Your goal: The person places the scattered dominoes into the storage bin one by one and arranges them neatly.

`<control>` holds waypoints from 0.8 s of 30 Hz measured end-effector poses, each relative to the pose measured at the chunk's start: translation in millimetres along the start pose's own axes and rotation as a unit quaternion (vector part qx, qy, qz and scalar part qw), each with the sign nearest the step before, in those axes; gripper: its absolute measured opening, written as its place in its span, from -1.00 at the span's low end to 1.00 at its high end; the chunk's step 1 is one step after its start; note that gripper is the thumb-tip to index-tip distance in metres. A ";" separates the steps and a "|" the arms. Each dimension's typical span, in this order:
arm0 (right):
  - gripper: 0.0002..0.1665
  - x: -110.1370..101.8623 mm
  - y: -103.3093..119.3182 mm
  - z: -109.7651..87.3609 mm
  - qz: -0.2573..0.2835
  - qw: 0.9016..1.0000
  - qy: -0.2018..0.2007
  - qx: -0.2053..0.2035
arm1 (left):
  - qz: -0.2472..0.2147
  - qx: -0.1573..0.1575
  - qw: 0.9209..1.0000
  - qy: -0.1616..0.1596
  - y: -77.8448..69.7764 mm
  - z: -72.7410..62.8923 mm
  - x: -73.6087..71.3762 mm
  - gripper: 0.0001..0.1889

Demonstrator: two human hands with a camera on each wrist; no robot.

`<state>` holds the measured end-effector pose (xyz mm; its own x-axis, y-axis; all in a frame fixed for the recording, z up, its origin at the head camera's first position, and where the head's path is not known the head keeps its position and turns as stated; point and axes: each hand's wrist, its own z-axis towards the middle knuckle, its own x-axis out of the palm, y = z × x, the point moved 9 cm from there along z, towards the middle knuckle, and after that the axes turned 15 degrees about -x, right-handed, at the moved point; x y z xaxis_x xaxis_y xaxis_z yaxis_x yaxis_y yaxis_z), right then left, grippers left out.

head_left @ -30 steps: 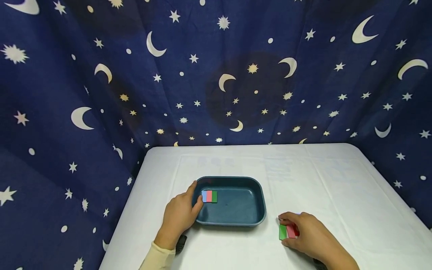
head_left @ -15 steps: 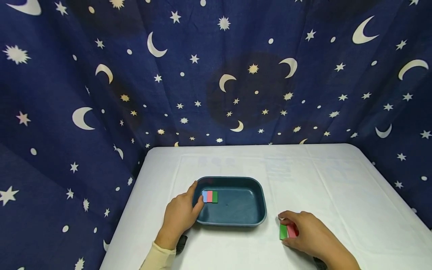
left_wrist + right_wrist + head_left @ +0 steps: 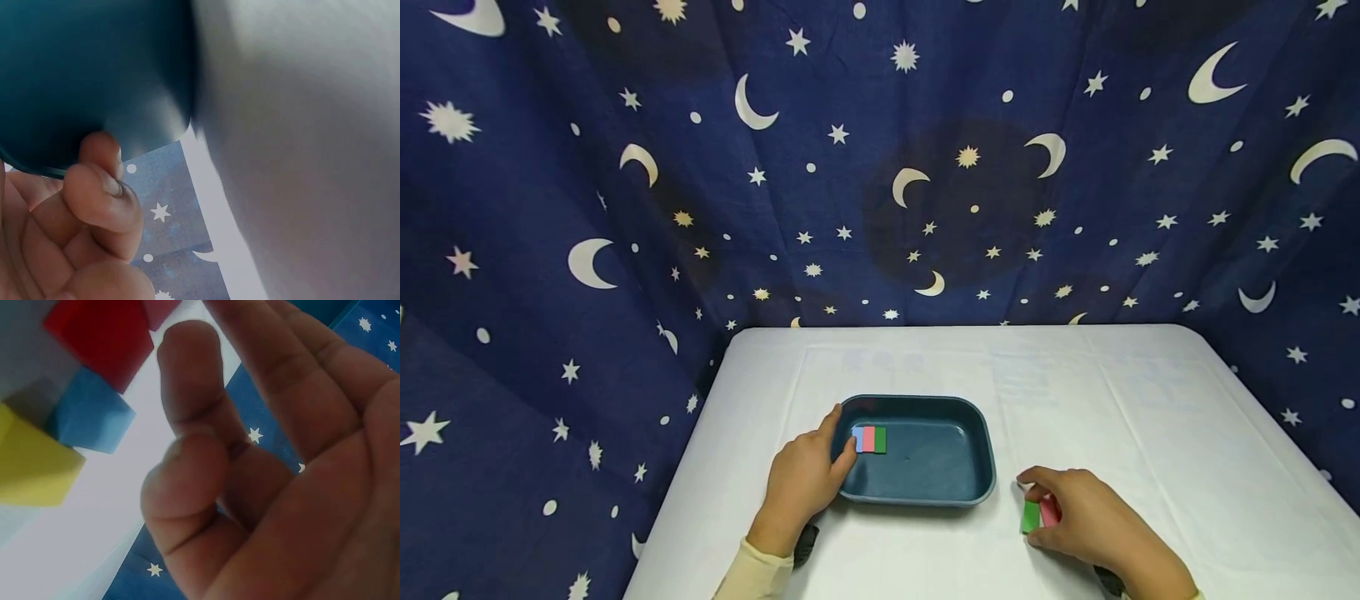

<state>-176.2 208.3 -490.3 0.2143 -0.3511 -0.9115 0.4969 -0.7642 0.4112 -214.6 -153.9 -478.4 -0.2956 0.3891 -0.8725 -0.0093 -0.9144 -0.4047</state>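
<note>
A dark teal tub stands on the white table, its left rim held by my left hand, with the thumb over the inner side. The left wrist view shows curled fingertips against its wall. Inside the tub, beside the thumb, lie a blue block, a pink block and a green block in a row. To the right of the tub, my right hand pinches another green block between thumb and fingers. A pink block shows under that palm, a narrow gap from the green one.
Under the right hand, the right wrist view shows a red block, a blue block and a yellow block on the table. A navy curtain with moons and stars hangs behind and at the sides of the white table.
The view has tilted slightly. Between the green and pink blocks at my right hand a gap has widened a little, and the red block there is hidden now. The left hand stays on the tub.
</note>
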 end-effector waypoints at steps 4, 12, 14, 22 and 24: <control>-0.19 0.7 1.7 1.5 0.008 1.000 0.002 -0.006 | 0.000 0.007 1.000 -0.006 -0.7 -1.3 -0.5 -0.35; -0.16 0.9 2.3 5.6 0.011 1.000 0.008 -0.019 | -0.002 0.014 1.000 -0.011 -0.7 -2.0 -0.4 -0.34; -0.16 -0.9 3.5 6.8 0.011 0.999 0.006 -0.031 | -0.002 0.013 1.000 -0.012 -0.5 -1.7 -0.6 -0.34; -0.15 -2.3 6.6 11.9 0.018 0.999 0.023 -0.045 | -0.001 0.010 1.000 -0.011 -0.5 -1.8 -1.6 -0.34; -0.16 -2.2 7.3 12.8 0.020 0.999 0.029 -0.041 | -0.004 0.010 1.000 -0.011 -0.4 -1.7 -1.4 -0.34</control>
<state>-183.7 196.5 -485.1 0.2828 -0.3470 -0.8942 0.5532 -0.7026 0.4476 -212.5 -153.9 -477.5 -0.3163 0.3933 -0.8633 -0.0306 -0.9138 -0.4050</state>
